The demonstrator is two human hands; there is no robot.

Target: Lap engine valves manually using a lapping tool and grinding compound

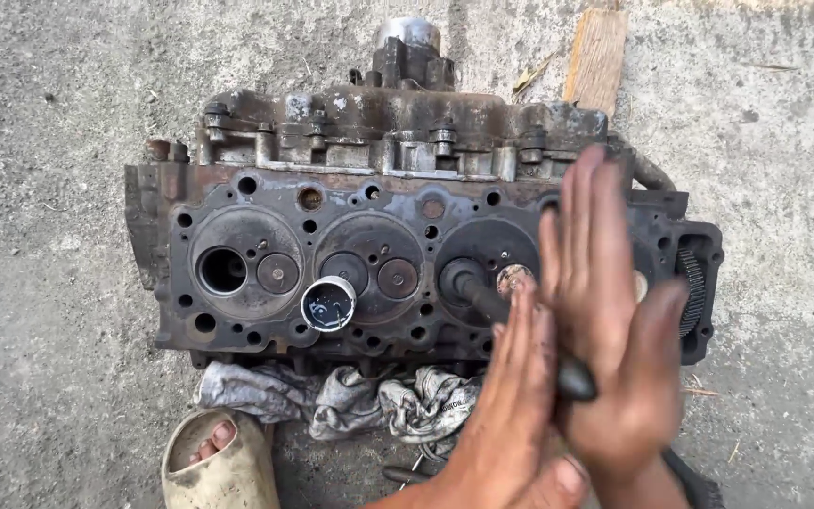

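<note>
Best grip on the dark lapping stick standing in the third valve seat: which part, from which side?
Take the dark lapping stick by its free upper shaft, pressed between flat palms from either side, as the left hand and right hand do now. It is a thin round rod rising from the cylinder head toward the viewer, lower end in the seat, so only the upper part is reachable.

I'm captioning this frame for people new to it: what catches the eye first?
First, the two grimy hands at lower right, the left hand and right hand pressed palm to palm around a dark stick tool that runs to a valve port. Behind them, across the middle, lies a rusty cylinder head on concrete. A small open tin sits on its face, left of the hands.
</note>
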